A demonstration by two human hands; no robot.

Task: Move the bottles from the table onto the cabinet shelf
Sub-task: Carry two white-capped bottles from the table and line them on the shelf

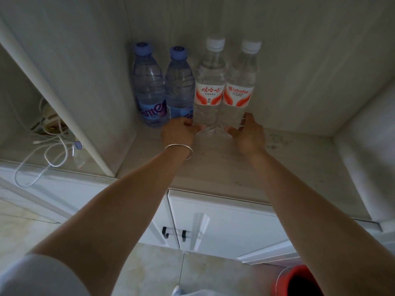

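Observation:
Several water bottles stand upright in a row at the back of the cabinet shelf (213, 167). Two have purple caps and purple labels (149, 86) (179, 86). Two are clear with white caps and red-and-white labels (210, 82) (240, 82). My left hand (179, 133), with a silver bracelet on the wrist, grips the base of the left white-capped bottle. My right hand (248, 133) grips the base of the right white-capped bottle. Both bottle bases rest on the shelf, partly hidden by my fingers.
A vertical divider (70, 112) separates a left compartment holding white cables (42, 150) and a power strip. Cabinet doors with black handles (174, 232) lie below the shelf. A red bucket (299, 280) stands on the floor at lower right.

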